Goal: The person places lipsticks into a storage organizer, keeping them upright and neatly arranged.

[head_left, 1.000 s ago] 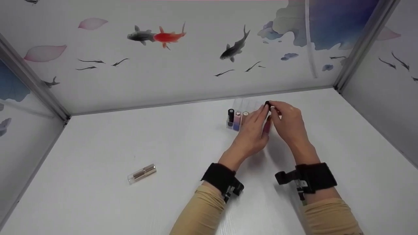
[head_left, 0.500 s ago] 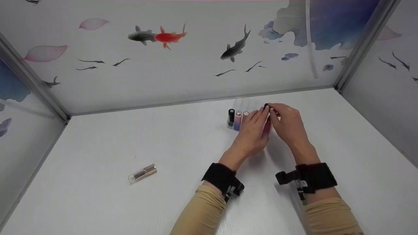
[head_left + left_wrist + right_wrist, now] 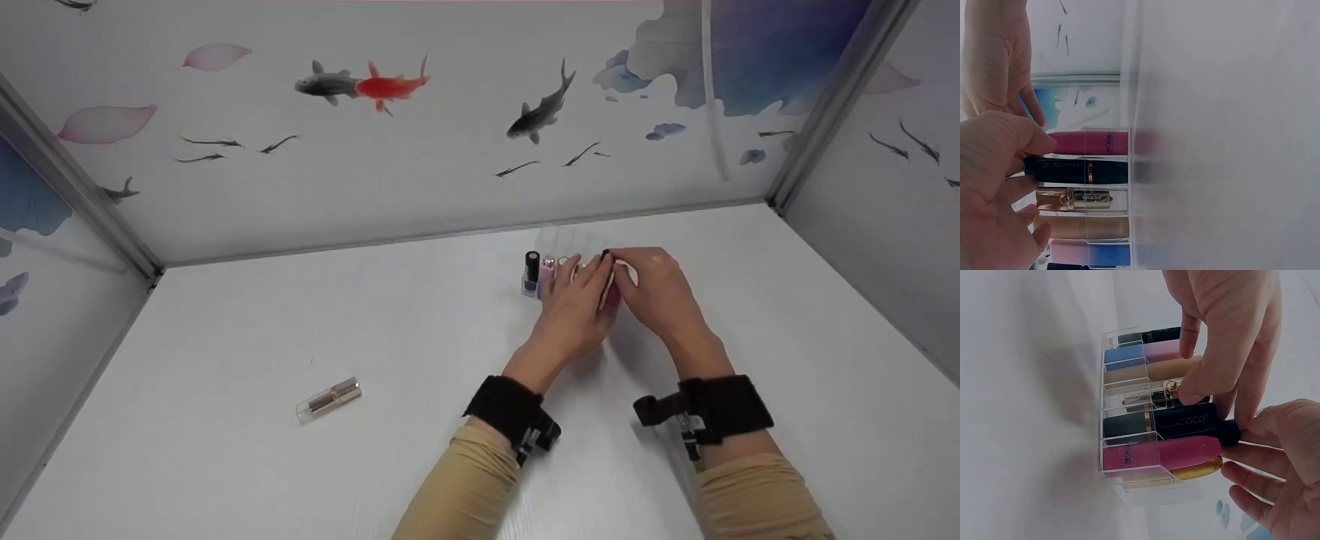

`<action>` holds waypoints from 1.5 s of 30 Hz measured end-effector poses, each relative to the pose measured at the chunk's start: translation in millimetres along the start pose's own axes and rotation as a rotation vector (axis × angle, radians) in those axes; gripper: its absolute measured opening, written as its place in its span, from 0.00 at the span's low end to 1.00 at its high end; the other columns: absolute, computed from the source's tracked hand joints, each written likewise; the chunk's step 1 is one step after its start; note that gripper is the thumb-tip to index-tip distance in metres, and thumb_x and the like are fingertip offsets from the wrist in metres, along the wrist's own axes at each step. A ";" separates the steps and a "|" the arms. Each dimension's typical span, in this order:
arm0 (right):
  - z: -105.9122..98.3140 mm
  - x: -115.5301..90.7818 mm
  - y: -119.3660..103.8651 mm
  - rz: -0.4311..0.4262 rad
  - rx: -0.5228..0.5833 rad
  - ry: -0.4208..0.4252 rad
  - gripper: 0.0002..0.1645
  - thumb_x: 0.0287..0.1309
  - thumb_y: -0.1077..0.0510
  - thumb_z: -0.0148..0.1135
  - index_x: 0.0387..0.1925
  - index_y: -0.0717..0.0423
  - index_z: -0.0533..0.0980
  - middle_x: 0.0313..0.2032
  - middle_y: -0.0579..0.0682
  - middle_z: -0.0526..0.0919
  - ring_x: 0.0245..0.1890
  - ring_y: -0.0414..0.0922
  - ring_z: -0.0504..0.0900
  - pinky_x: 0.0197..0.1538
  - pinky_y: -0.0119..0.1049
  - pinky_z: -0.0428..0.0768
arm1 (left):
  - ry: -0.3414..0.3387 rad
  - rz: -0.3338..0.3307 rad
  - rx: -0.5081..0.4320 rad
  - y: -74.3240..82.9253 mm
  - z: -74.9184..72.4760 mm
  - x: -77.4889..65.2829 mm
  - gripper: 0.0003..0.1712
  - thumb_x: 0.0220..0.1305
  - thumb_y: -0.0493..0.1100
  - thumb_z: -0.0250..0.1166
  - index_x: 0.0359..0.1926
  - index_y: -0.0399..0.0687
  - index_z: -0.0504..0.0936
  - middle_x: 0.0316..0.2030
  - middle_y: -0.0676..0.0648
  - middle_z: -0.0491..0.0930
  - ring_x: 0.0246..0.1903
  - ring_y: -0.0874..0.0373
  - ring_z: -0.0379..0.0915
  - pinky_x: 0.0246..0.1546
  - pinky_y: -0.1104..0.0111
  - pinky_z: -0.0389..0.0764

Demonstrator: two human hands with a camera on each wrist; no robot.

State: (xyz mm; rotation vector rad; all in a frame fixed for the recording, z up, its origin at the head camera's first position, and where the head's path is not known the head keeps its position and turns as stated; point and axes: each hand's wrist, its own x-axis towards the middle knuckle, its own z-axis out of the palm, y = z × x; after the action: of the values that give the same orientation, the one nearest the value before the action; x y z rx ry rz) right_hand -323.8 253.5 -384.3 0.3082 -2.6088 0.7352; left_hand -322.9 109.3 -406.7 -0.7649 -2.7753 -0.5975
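A clear organizer (image 3: 1100, 402) holds several upright lipsticks in compartments. In its front row are a pink tube (image 3: 1081, 143), a black tube with a gold band (image 3: 1106, 171), a gold lipstick (image 3: 1092, 199) and a tan tube (image 3: 1081, 227). My right hand (image 3: 660, 289) pinches the top of a black lipstick tube (image 3: 1230, 433) behind the front row; the rest of it is hidden. Over the tubes, my left hand (image 3: 574, 315) spreads its fingers, fingertips at their tops and near the black one. Its thumb lies at the pink tube in the left wrist view.
A gold lipstick with a clear cap (image 3: 328, 400) lies on the white table (image 3: 405, 322) at the left. Behind the table stands a white wall panel (image 3: 375, 172) printed with fish. A gold-topped tube (image 3: 1199, 469) stands behind the pink one.
My right hand has moved down and slightly left with the black lipstick tube, which sits lower. The left fingers have spread leftward over the tubes.
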 end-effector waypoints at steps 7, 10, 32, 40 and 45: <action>2.4 -6.4 0.0 0.001 -0.004 -0.079 0.18 0.67 0.66 0.55 0.54 0.70 0.79 0.49 0.67 0.85 0.53 0.63 0.80 0.62 0.59 0.75 | -0.048 -0.033 0.103 3.7 -0.3 -7.8 0.32 0.75 0.54 0.51 0.77 0.57 0.59 0.76 0.55 0.61 0.77 0.51 0.48 0.74 0.46 0.57; 1.1 -9.1 -0.9 0.005 -0.003 -0.100 0.18 0.67 0.66 0.55 0.56 0.69 0.78 0.50 0.66 0.85 0.54 0.62 0.79 0.63 0.59 0.73 | -0.059 -0.040 0.128 5.4 -2.2 -11.0 0.33 0.75 0.54 0.51 0.77 0.56 0.58 0.77 0.54 0.59 0.78 0.51 0.47 0.75 0.46 0.56; -4.4 -22.2 -39.1 -0.073 -0.023 -0.047 0.20 0.66 0.66 0.58 0.59 0.66 0.76 0.56 0.66 0.81 0.58 0.63 0.76 0.63 0.58 0.74 | -0.058 -0.087 0.078 -1.6 -44.3 -39.9 0.38 0.70 0.46 0.58 0.77 0.56 0.56 0.79 0.50 0.50 0.79 0.50 0.40 0.72 0.49 0.61; 4.5 -31.8 -51.6 -0.203 -0.028 0.001 0.17 0.63 0.67 0.62 0.54 0.64 0.79 0.52 0.63 0.84 0.57 0.62 0.79 0.62 0.57 0.76 | -0.013 -0.069 0.052 -21.9 -63.5 -64.1 0.35 0.69 0.44 0.61 0.75 0.54 0.61 0.77 0.48 0.57 0.78 0.49 0.45 0.69 0.48 0.61; 15.8 -38.2 -67.1 -0.277 0.002 -0.047 0.17 0.63 0.66 0.63 0.53 0.61 0.79 0.53 0.61 0.84 0.57 0.59 0.79 0.64 0.54 0.76 | 0.020 -0.058 0.086 -38.9 -80.0 -84.7 0.29 0.69 0.43 0.61 0.70 0.54 0.69 0.73 0.48 0.66 0.75 0.51 0.55 0.68 0.48 0.62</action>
State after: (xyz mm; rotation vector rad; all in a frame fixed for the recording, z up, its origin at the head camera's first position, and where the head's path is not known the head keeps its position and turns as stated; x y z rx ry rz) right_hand -273.8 192.6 -383.4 0.6789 -2.5363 0.6394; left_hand -265.0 6.5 -372.5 -0.6594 -2.7925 -0.4894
